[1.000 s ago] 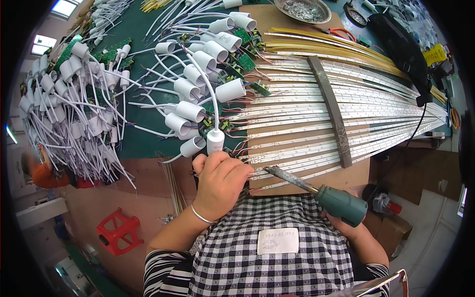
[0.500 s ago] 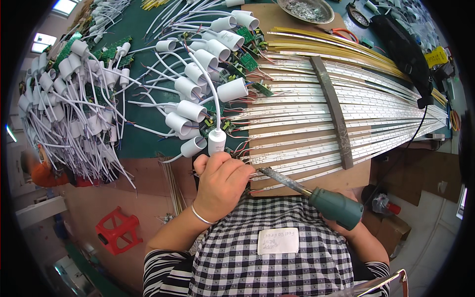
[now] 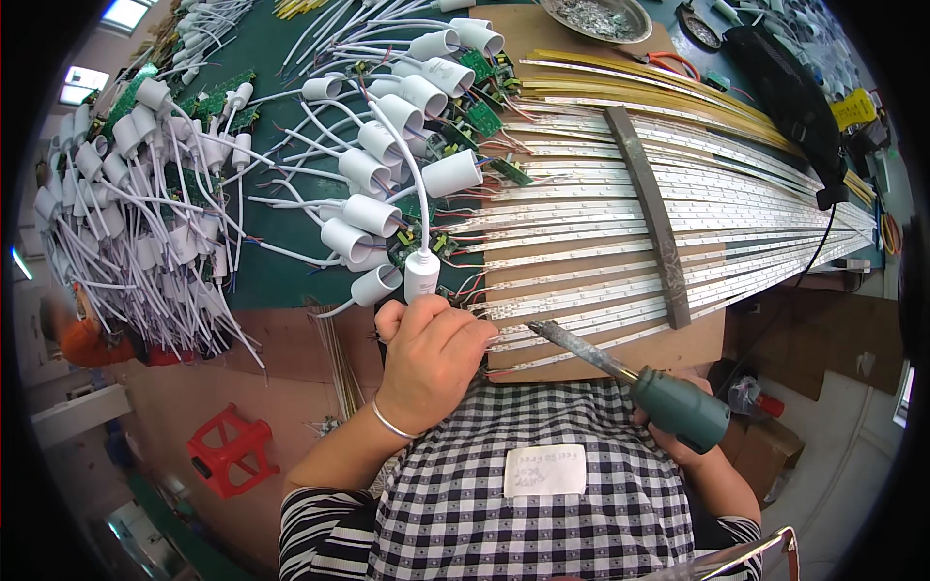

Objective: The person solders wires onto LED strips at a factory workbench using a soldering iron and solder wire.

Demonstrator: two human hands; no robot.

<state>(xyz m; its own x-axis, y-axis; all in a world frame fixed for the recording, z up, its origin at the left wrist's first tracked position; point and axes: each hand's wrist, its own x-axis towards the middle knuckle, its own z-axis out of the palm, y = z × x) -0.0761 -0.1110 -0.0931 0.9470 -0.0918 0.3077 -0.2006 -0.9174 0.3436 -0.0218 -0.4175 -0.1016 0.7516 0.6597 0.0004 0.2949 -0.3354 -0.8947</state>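
My left hand (image 3: 432,353) is closed in a pinch at the near strip ends, by thin red wires (image 3: 473,287); its fingertips are partly hidden. Just beyond it stands a white cylindrical cap (image 3: 422,275) with a white cable rising from it. The green handle of a soldering iron (image 3: 683,411) is in my right hand (image 3: 668,436), which the handle mostly covers. Its crusted metal tip is over the near LED strips (image 3: 591,308), a little right of my left fingers and apart from them. More white caps with green circuit boards (image 3: 402,250) lie at the strips' left ends.
A dark flat bar (image 3: 647,218) lies across the strips on a brown board (image 3: 702,339). A metal bowl (image 3: 601,21) of solder scraps is at the back. Piled white caps with cables (image 3: 145,194) fill the left. A red stool (image 3: 232,450) stands on the floor.
The soldering iron has drawn back to the right and slightly down, its tip leaving the spot by my left fingertips. My left hand has barely moved.
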